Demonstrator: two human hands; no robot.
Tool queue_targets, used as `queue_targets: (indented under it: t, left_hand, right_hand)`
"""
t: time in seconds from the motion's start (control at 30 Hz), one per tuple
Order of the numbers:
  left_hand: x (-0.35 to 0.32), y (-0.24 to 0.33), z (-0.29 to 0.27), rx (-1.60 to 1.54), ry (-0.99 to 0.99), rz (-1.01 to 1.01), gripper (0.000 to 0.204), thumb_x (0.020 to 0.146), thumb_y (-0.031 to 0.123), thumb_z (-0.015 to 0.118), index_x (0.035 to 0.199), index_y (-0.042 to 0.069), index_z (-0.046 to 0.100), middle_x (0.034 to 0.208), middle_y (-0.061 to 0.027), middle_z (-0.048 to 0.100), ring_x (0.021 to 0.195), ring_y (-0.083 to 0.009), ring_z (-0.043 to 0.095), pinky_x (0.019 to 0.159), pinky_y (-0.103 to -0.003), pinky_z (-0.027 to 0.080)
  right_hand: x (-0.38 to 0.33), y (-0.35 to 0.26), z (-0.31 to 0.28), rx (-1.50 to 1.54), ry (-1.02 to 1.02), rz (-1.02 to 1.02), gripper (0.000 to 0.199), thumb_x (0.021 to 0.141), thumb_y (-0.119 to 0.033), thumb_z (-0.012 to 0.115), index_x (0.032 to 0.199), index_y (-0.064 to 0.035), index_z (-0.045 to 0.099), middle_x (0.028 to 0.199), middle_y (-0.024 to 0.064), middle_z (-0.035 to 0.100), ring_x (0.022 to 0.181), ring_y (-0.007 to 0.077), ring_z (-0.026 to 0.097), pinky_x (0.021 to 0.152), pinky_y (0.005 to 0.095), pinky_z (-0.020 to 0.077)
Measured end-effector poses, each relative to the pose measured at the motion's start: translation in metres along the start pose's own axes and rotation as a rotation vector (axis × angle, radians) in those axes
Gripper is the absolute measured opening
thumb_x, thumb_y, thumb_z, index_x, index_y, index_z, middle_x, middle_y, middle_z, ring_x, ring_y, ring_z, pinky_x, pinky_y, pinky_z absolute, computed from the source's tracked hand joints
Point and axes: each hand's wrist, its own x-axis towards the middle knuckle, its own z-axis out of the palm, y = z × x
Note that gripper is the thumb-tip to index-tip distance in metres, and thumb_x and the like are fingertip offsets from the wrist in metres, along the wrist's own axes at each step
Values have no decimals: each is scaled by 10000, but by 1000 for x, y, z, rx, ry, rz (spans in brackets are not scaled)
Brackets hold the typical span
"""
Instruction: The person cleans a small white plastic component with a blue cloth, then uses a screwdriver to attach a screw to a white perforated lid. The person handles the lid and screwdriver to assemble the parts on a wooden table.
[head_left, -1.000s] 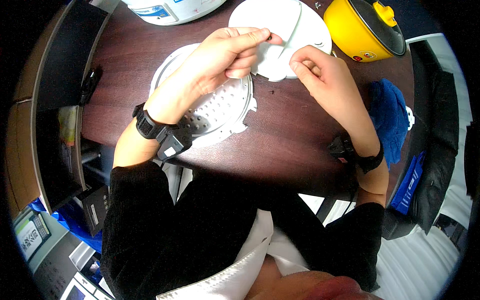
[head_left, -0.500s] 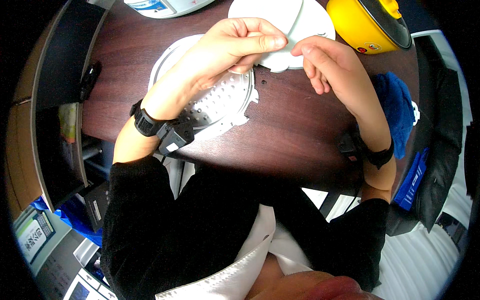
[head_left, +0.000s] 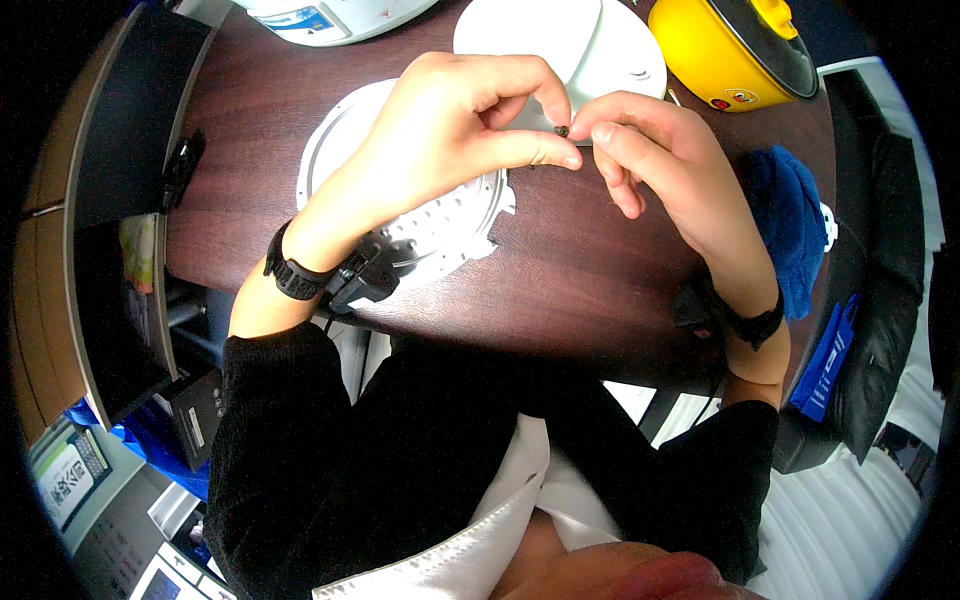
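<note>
While my hands meet above the table, a tiny dark screw (head_left: pixel 562 130) sits pinched between them.

My left hand (head_left: pixel 450 130) curls thumb and forefinger closed beside it; my right hand (head_left: pixel 655 150) nips it at the fingertips. It looks small, dark and rounded. Beneath lies a white perforated plate (head_left: pixel 440 225) on the dark wooden table (head_left: pixel 590 280), whose near edge has bare room.

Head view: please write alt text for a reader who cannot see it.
Two bare hands meet above a dark wooden table, the left hand and right hand pinching a tiny dark part between fingertips. Under them lie a perforated round metal plate and a white lid; a yellow cooker stands beyond.
</note>
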Motion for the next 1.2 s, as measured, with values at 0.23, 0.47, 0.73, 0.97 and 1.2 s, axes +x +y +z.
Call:
queue_targets:
  t: [0.23, 0.47, 0.73, 0.97, 1.2]
  left_hand:
    - [0, 2, -2, 20, -17, 32, 257, 700, 228, 839, 837, 81, 679, 556, 52, 315, 518, -47, 307, 468, -250, 236]
    - [-3, 2, 0, 20, -25, 58, 275, 690, 213, 845, 747, 72, 615, 566, 42, 344, 522, -60, 322, 465, -255, 241]
    - [2, -2, -12, -20, -228, -103, 234, 810, 232, 757, 779, 59, 602, 576, 66, 394, 536, -43, 339, 475, -248, 263]
    - [2, -20, -17, -251, -416, -355, 238, 981, 148, 475, 1115, -9, 593, 845, -4, 551, 753, -54, 492, 707, -193, 427]
    - [-4, -25, -11, -606, -496, -503, 316, 955, 57, 422, 1224, -32, 562, 1006, -82, 636, 873, -125, 594, 809, -221, 480]
  right_hand:
    - [0, 2, 2, 4, -58, 8, 195, 947, -171, 549, 949, 0, 642, 645, -11, 530, 490, 54, 470, 468, 201, 371]
    - [3, 6, 6, 41, -77, 34, 210, 951, -187, 545, 922, -1, 638, 625, -7, 520, 474, 54, 460, 455, 202, 355]
    - [3, 8, 0, -110, -2, 10, 213, 945, -188, 530, 909, -19, 655, 616, -13, 524, 480, 53, 473, 459, 206, 373]
    - [-1, 6, -14, -509, -18, 19, 199, 912, -192, 564, 899, -9, 644, 637, 66, 573, 546, 130, 547, 521, 291, 436]
    - [-6, 7, -23, -869, -89, 34, 212, 880, -202, 596, 859, 8, 606, 711, 168, 620, 630, 310, 608, 606, 383, 462]
